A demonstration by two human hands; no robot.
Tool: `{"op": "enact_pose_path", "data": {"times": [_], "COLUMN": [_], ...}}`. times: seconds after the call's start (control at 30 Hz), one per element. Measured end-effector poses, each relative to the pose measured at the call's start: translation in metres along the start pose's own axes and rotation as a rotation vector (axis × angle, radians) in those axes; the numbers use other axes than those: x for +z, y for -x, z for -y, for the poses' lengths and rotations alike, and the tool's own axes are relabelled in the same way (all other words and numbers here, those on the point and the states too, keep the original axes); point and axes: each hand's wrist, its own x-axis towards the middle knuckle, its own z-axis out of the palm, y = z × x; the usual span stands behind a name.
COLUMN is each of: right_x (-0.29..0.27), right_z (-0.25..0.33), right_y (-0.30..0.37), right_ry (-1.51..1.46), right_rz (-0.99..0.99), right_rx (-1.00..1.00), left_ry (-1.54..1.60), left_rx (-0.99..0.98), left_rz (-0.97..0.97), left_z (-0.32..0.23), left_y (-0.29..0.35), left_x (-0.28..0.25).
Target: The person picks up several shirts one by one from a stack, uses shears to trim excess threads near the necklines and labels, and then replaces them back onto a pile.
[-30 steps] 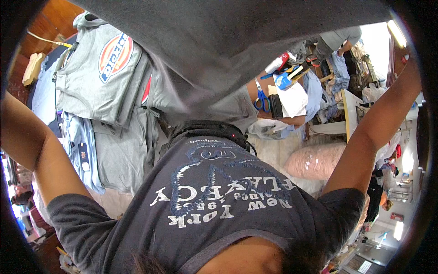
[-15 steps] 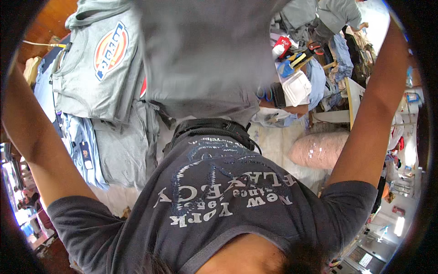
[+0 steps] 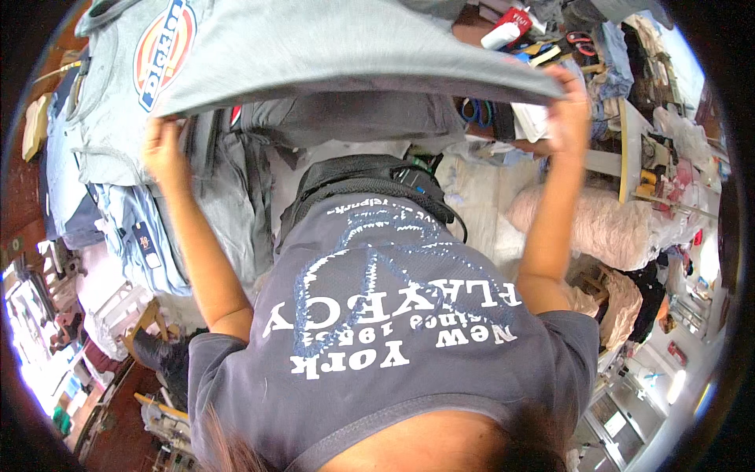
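A plain light-grey garment (image 3: 338,59), perhaps a T-shirt, is stretched between my two hands, its near edge sagging in a curve. My left hand (image 3: 165,153) has its fingers closed on the left end of that edge. At the opposite end my right hand (image 3: 569,110) pinches the other corner, a little blurred by motion. Under the left end lies a grey T-shirt (image 3: 102,106) with a round orange and blue print. Below the held cloth, darker grey fabric (image 3: 354,118) rests on the surface in front of me.
Light-blue striped cloth (image 3: 134,236) with a dark tag lies at the left. Scissors with blue handles (image 3: 476,112), red-handled scissors (image 3: 582,43) and a red and white container (image 3: 507,30) are on the right. A pinkish wrapped bundle (image 3: 582,216) sits near my right forearm.
Both hands have come down and nearer into view. The raised grey garment has lowered from a hanging sheet to a stretched, sagging band.
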Motion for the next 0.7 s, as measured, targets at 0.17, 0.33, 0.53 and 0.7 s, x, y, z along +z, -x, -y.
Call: {"op": "enact_pose_path", "data": {"times": [0.17, 0.33, 0.53, 0.7], "right_x": [0.019, 0.045, 0.046, 0.046], "right_z": [-0.14, -0.145, -0.17, -0.164], "right_y": [0.076, 0.097, 0.096, 0.101], "right_ry": [-0.058, 0.171, 0.316, 0.356], "right_rz": [-0.211, -0.244, -0.228, -0.284], "right_rx": [0.253, 0.138, -0.013, 0.012], "left_ry": [0.136, 0.119, -0.035, 0.084], "left_rx": [-0.301, -0.434, -0.302, -0.298], "left_rz": [0.098, -0.08, -0.117, -0.145], "left_z": [0.069, 0.063, 0.07, 0.074], "left_y": [0.054, 0.052, 0.054, 0.061], "left_x": [0.008, 0.024, 0.031, 0.028]}}
